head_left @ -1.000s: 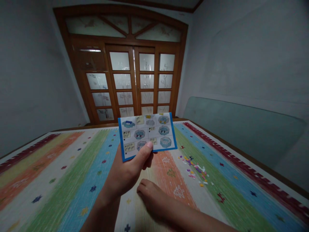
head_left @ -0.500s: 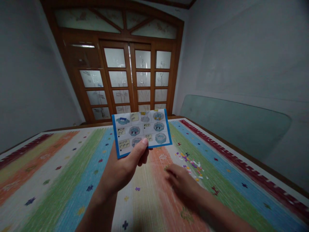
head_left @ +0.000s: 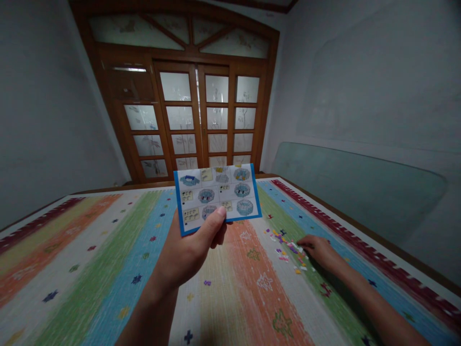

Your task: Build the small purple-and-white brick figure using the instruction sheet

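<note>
My left hand (head_left: 197,251) is closed on a blue-edged instruction sheet (head_left: 230,193), with the thumb on its front at the lower edge. The sheet is tilted up toward me and shows several printed drawings of round brick builds. At the right, my right hand (head_left: 320,251) reaches to the edge of a scattered pile of tiny building bricks (head_left: 284,244) in white, purple, pink and yellow. Its thumb and fingers are pinched together at the pile; whatever may be between them is too small to make out.
A small purple piece (head_left: 207,283) lies apart from the pile, nearer to me. The striped tablecloth (head_left: 216,312) with printed stars covers the table. Beyond it stand wooden doors (head_left: 201,120) with glass panes, and a pale green panel (head_left: 345,182) leans at the right wall.
My right hand has moved right and away from me, from the orange stripe to the brick pile. My left hand still holds the instruction sheet; the whole view has shifted slightly.
</note>
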Demonstrator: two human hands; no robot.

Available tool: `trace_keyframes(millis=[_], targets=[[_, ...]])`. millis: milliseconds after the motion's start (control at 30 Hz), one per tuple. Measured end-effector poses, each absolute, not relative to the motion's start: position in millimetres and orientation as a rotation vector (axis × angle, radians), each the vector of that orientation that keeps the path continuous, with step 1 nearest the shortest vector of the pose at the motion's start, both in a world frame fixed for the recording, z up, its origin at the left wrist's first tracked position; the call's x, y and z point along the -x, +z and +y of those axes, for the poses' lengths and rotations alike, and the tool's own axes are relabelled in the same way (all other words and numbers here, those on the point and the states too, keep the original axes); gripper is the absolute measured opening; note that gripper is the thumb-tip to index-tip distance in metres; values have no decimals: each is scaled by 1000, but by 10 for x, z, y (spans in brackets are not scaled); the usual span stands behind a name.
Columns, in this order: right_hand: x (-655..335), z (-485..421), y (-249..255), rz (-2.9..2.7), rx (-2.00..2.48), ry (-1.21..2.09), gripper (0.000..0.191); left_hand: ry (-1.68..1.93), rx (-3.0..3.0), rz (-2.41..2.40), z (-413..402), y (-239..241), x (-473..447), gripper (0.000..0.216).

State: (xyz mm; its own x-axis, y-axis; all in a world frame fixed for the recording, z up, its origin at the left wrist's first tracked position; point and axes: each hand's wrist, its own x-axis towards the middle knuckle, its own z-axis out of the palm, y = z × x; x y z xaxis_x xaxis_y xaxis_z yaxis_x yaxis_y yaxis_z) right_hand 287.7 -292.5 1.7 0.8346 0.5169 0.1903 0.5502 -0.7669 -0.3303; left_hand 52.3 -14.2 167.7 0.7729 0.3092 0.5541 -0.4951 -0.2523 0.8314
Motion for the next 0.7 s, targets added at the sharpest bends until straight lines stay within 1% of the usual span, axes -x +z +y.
trace_keyframes(millis=[267,500,700], targets=[[-2897,-2976,7,-836,2651,-131,26,788,-1657,-123,-169,1716,-532,32],[-2639,-3152,44,-785,2601,-131,27,807,-1659,-108,-194,1735,-543,31],[-2526,-3055,10,-755,2667,-123,26,767,-1665,-147,-144,1700,-540,30]])
